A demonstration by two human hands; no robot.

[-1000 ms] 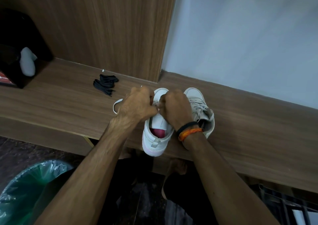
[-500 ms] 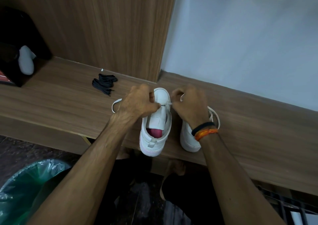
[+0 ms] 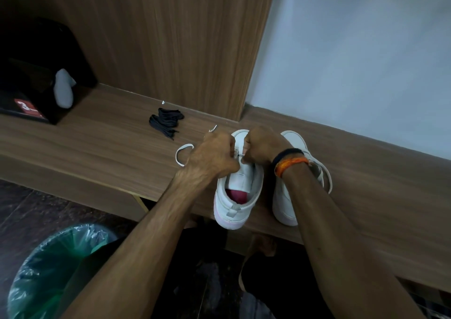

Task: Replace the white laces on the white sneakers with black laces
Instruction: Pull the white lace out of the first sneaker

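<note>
Two white sneakers stand side by side on the wooden bench (image 3: 97,147), heels toward me. The left sneaker (image 3: 238,196) has a pink insole, and its tongue shows bare below my hands. My left hand (image 3: 214,155) and my right hand (image 3: 262,145) are curled over its front and pinch the white lace (image 3: 184,154), which crosses taut between them. A loop of that lace trails left on the bench. The right sneaker (image 3: 289,201) is laced in white and partly hidden by my right wrist. A bundle of black laces (image 3: 166,121) lies behind, to the left.
A black shoe box (image 3: 26,110) with a white item sits at the bench's far left. A wood panel (image 3: 170,38) and a pale wall (image 3: 353,50) rise behind the bench. A bin with a green liner (image 3: 51,270) stands on the dark floor at lower left.
My right hand has come back from the right sneaker toward the left one, closing the gap between my hands. The lace end by my left hand has risen.
</note>
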